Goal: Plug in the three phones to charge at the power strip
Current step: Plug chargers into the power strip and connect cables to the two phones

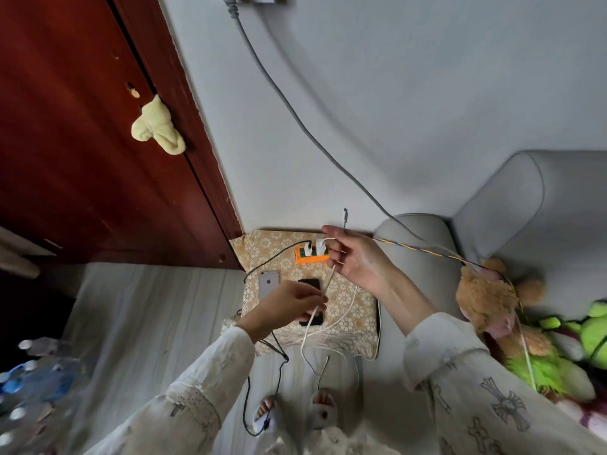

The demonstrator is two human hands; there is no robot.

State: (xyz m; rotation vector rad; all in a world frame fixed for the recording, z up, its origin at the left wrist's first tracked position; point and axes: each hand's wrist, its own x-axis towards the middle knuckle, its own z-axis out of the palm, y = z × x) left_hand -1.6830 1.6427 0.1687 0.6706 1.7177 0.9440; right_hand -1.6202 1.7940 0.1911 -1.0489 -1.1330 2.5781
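An orange power strip [311, 255] carrying two white chargers [314, 247] sits on a floral cushion [348, 310]. Before it lie a silver phone [268, 281] bearing an apple logo and a black phone [309, 285]. Left hand [285, 307] and right hand [353, 257] fingers pinch a white cable [329, 282].

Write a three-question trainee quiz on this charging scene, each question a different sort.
1. True or false: two white adapters sit in the orange strip.
2. Which hand pinches the white cable lower down? A left B right
3. Fill in: the silver phone and the black phone lie on a patterned ___.

Key: 1 true; 2 A; 3 cushion.
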